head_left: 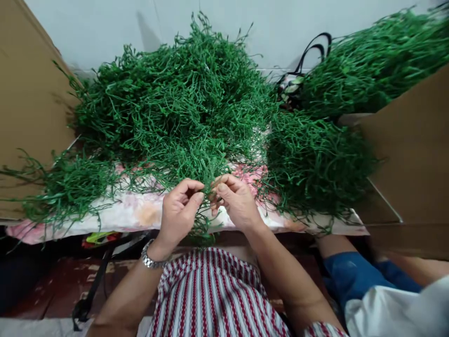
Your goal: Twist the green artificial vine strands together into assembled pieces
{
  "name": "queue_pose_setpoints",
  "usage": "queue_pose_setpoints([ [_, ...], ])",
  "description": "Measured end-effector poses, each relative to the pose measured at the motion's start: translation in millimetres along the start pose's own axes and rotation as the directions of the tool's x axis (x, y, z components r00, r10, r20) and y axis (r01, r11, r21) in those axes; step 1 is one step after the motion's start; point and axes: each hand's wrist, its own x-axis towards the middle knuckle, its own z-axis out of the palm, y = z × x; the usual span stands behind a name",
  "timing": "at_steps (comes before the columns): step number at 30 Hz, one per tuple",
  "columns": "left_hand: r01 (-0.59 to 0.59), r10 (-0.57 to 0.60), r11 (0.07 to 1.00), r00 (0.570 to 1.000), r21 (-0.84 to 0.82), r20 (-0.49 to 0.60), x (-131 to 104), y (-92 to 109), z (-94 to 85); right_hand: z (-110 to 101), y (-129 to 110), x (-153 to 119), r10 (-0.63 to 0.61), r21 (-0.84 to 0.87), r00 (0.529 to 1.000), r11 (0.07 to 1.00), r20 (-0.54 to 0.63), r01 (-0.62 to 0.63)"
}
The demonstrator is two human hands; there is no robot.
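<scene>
Just above the front edge of the flowered cloth point(129, 210), my two hands are close together over thin green plastic stems point(201, 222). My left hand point(182, 208), with a metal watch at its wrist, pinches a green stem between thumb and fingers. My right hand point(236, 199) is closed beside it, thumb against the fingers, on the same bunch of stems. Exactly where each fingertip grips is hard to make out. Behind both hands rises a large heap of green stems point(175, 98).
Smaller green piles lie at the left point(77, 182) and right point(315, 164). Cardboard boxes stand at the far left point(31, 107) and right point(414, 164). A bag with dark handles point(293, 86) leans near the wall. A person in blue shorts point(354, 276) sits at the right.
</scene>
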Motion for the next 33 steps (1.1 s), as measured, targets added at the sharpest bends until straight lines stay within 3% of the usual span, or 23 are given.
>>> queue_pose_setpoints([
  [5, 0.228, -0.264, 0.915, 0.962, -0.332, -0.067, -1.5, -8.4, -7.3, -11.4, 10.3, -7.6, -0.035, -0.171, 0.999, 0.985, 0.009, 0.036],
  [8, 0.324, -0.366, 0.835, 0.931, -0.445, -0.008, -3.1, -6.6, -10.6, -16.4, 7.7, -14.7, -0.171, -0.418, 0.985, 0.895, 0.006, 0.158],
  [10, 0.392, -0.408, 0.775, 0.909, -0.496, 0.081, -5.0, -6.1, -12.4, -18.0, 1.0, -17.5, -0.332, -0.587, 0.942, 0.753, 0.05, 0.297],
  [12, 0.441, -0.424, 0.741, 0.892, -0.506, 0.157, -7.5, -6.5, -13.7, -17.9, -7.3, -17.6, -0.468, -0.699, 0.865, 0.559, 0.178, 0.446],
  [15, 0.455, -0.41, 0.755, 0.89, -0.472, 0.202, -11.4, -7.3, -14.4, -15.4, -15.6, -13.1, -0.486, -0.746, 0.765, 0.294, 0.421, 0.598],
  [19, 0.414, -0.355, 0.817, 0.91, -0.401, 0.215, -14.7, -8.4, -15.9, -13.4, -13.9, -6.5, -0.42, -0.768, 0.735, 0.126, 0.532, 0.628],
  [25, 0.287, -0.26, 0.906, 0.957, -0.311, 0.125, -12.5, -16.3, -18.2, -16.1, -11.0, -6.5, -0.447, -0.768, 0.719, 0.103, 0.532, 0.632],
  [30, 0.056, -0.056, 0.997, 0.998, 0.046, 0.0, -14.6, -18.7, -17.3, -19.6, -9.7, -7.6, -0.46, -0.788, 0.718, 0.063, 0.522, 0.612],
  [33, -0.128, 0.123, 0.967, 0.992, 0.222, 0.039, -16.7, -14.9, -17.5, -21.6, -8.3, -8.2, -0.444, -0.795, 0.716, 0.012, 0.539, 0.606],
])
